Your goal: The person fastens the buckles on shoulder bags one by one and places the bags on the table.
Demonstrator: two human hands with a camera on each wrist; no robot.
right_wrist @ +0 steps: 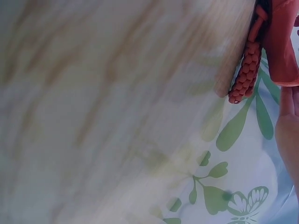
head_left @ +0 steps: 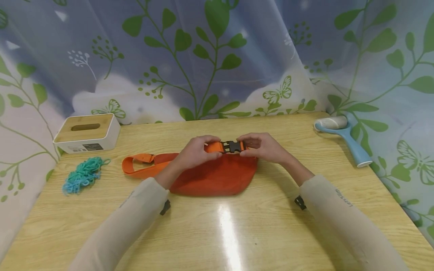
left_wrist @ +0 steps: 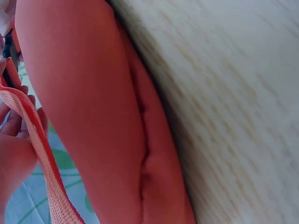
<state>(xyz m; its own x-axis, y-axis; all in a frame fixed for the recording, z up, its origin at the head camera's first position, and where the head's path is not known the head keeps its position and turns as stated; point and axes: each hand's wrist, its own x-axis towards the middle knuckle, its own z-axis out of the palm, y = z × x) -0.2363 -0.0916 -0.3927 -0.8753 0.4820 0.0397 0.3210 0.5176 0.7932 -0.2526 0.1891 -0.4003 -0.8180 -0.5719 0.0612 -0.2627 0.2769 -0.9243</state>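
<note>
A red-orange waist bag (head_left: 217, 177) lies on the table, its orange strap (head_left: 139, 171) looping out to the left. Above the bag's upper edge, a black side-release buckle (head_left: 233, 146) is held between both hands, its two halves lined up and meeting end to end. My left hand (head_left: 196, 152) grips the webbing at the buckle's left half, thumb in front and fingers behind. On the other side my right hand (head_left: 264, 147) pinches the right half near its orange webbing. The left wrist view shows the bag's body (left_wrist: 84, 102) up close; a red braided cord (right_wrist: 246, 74) appears in the right wrist view.
A white tissue box (head_left: 88, 131) with a wooden lid stands at the back left. Teal and blue yarn (head_left: 84, 175) lies in front of it. At the back right rests a blue-handled lint roller (head_left: 350, 141). A leaf-patterned curtain (head_left: 217, 86) borders the wooden table (head_left: 264, 226).
</note>
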